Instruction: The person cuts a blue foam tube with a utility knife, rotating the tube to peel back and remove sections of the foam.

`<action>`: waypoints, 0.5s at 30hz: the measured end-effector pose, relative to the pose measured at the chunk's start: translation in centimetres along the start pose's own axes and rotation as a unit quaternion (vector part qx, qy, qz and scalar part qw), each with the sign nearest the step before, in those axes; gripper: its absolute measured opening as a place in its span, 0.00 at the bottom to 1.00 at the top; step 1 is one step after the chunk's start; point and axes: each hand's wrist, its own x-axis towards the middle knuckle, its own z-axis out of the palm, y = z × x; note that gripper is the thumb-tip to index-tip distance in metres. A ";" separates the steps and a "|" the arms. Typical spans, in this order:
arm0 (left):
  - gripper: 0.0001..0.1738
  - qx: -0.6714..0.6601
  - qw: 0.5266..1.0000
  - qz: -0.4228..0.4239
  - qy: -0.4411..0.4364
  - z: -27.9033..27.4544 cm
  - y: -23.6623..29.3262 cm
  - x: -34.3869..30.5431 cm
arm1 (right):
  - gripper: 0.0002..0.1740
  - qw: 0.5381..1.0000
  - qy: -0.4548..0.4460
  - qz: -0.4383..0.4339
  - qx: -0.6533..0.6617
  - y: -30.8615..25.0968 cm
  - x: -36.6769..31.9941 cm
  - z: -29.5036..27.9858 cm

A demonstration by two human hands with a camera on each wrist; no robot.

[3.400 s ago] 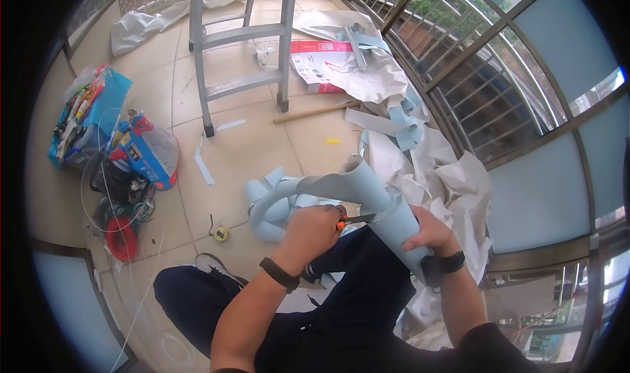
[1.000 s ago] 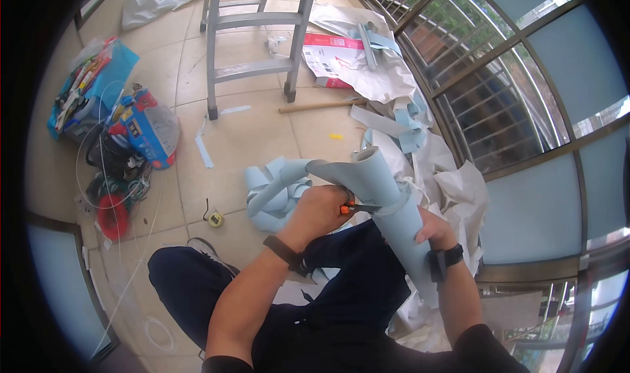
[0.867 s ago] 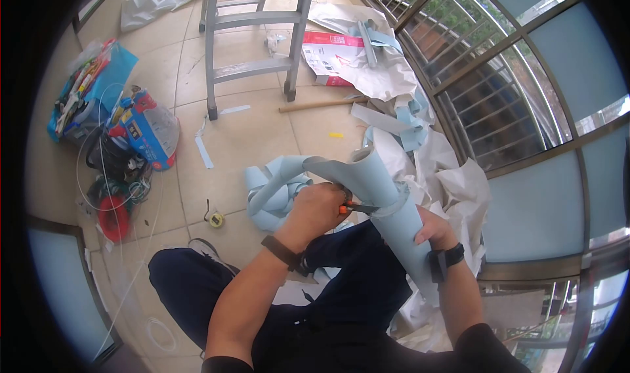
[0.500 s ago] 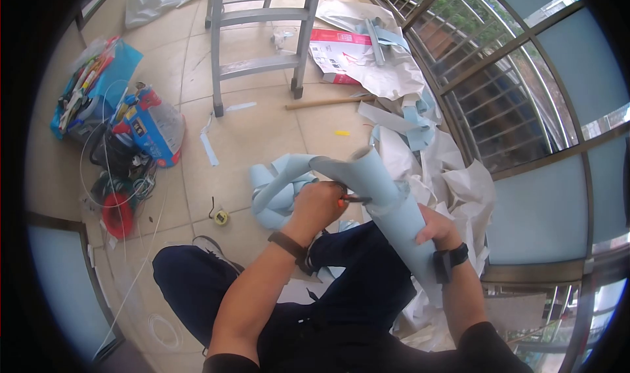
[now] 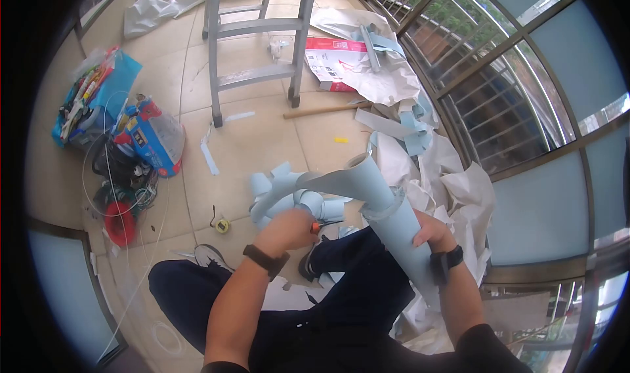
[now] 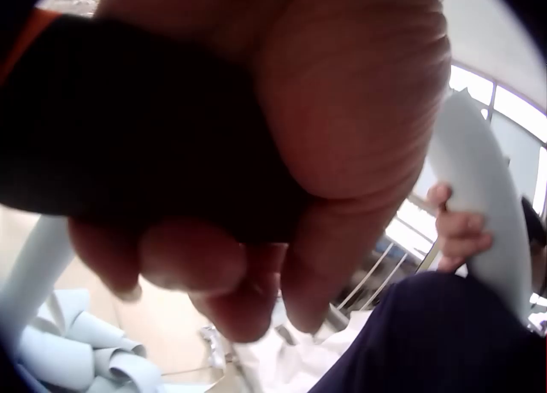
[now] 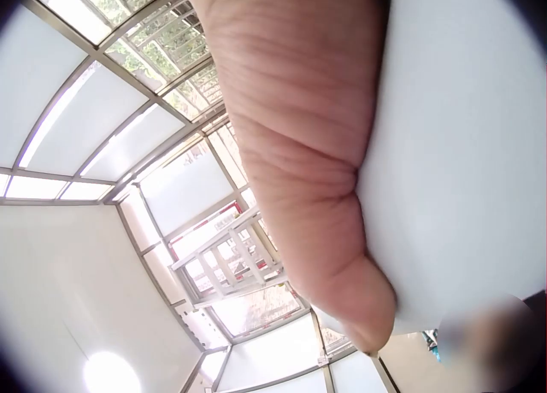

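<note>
In the head view my left hand (image 5: 287,232) grips orange-and-black-handled scissors (image 5: 317,227), their dark blades pointing right, apart from the roll. The left wrist view shows its fingers curled round the black handle (image 6: 128,128). My right hand (image 5: 432,231) holds a long roll of light blue sheeting (image 5: 399,234), tilted across my right thigh, thumb on its near side. A ragged cut edge (image 5: 384,207) rings the roll partway up. From its upper part a loose strip (image 5: 321,184) runs left to a curled heap (image 5: 269,199) on the floor. The right wrist view shows the thumb (image 7: 359,299) along the roll.
Crumpled white sheeting (image 5: 453,196) lies along the right side by the railing. A metal ladder (image 5: 256,78) stands ahead, with a cardboard tube (image 5: 321,110) nearby. Tool bags (image 5: 154,140), a red spool (image 5: 119,223) and a tape measure (image 5: 222,226) are at left.
My left hand has drawn the scissors away from the cut in the roll, moving left and toward my body. The right hand keeps its hold on the roll.
</note>
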 end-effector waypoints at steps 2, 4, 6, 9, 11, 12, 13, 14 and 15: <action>0.16 -0.045 0.997 0.049 -0.024 -2.9 1.2 -1.7 | 0.62 1.000 -0.006 0.001 0.009 0.0 -0.2 0.0; 0.13 -0.189 0.978 0.084 0.005 -5.0 1.7 -2.7 | 0.62 1.000 -0.002 0.007 0.016 0.1 -0.4 0.1; 0.11 -0.319 0.938 0.061 0.123 -5.2 3.0 -2.5 | 0.62 1.000 -0.005 0.006 0.014 0.3 -0.4 -0.1; 0.09 -0.430 0.848 0.074 0.301 -3.0 3.8 -0.3 | 0.62 1.000 -0.015 0.007 0.007 0.5 -0.3 -0.6; 0.09 -0.420 0.824 0.108 0.364 -2.3 3.4 0.3 | 0.62 1.000 -0.022 0.012 0.003 0.6 -0.4 -0.7; 0.09 -0.392 0.871 0.084 0.283 -2.6 3.0 0.3 | 0.61 1.000 -0.019 0.013 0.000 0.6 -0.4 -0.7; 0.10 -0.359 0.910 0.061 0.198 -2.9 2.5 0.3 | 0.61 1.000 -0.016 0.013 -0.003 0.5 -0.4 -0.7; 0.10 -0.361 0.909 0.060 0.198 -3.3 2.1 0.2 | 0.61 1.000 -0.016 0.014 -0.004 0.5 -0.4 -0.7; 0.10 -0.373 0.914 0.050 0.153 -3.8 1.8 -0.1 | 0.60 1.000 -0.018 0.016 0.017 0.5 -0.4 -0.6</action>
